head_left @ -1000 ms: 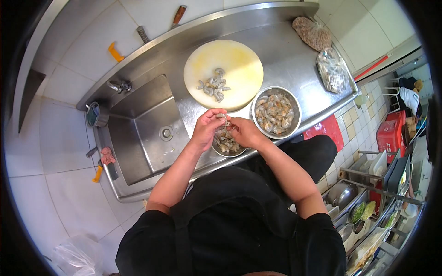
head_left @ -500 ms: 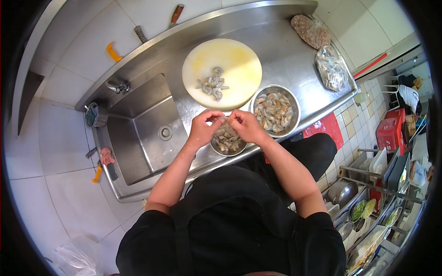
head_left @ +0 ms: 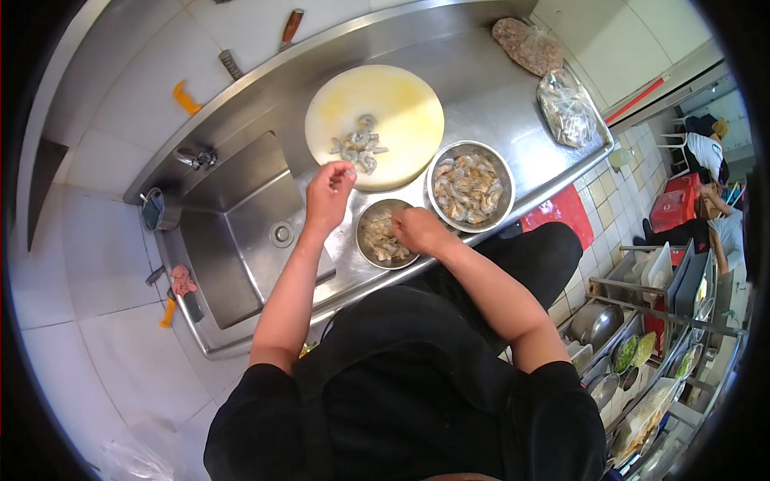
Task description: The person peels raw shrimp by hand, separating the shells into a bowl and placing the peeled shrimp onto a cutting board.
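My left hand (head_left: pixel 327 200) is at the near left edge of the round white cutting board (head_left: pixel 409 108), its fingers pinched on a small greyish peeled shrimp (head_left: pixel 351 171), mostly covered by the fingertips. Several peeled shrimp (head_left: pixel 359 146) lie in a loose pile on the board just beyond. My right hand (head_left: pixel 419 231) is over the right side of a small metal bowl (head_left: pixel 362 250) holding what look like shrimp shells (head_left: pixel 381 235). Its fingers are curled closed, and anything in them is hidden. Beside it, a larger metal bowl (head_left: pixel 510 200) holds unpeeled shrimp (head_left: pixel 469 188).
A steel sink (head_left: pixel 233 248) with a faucet (head_left: pixel 195 157) lies to the left. Two filled plastic bags, one with brownish contents (head_left: pixel 525 46) and one greyish (head_left: pixel 566 112), rest at the counter's far right. Shelves of containers (head_left: pixel 642 337) stand at right; people are in the background.
My hands were together over the small bowl and have parted. The left moved up and left to the board; the right came slightly down over the bowl. The view shifted a little.
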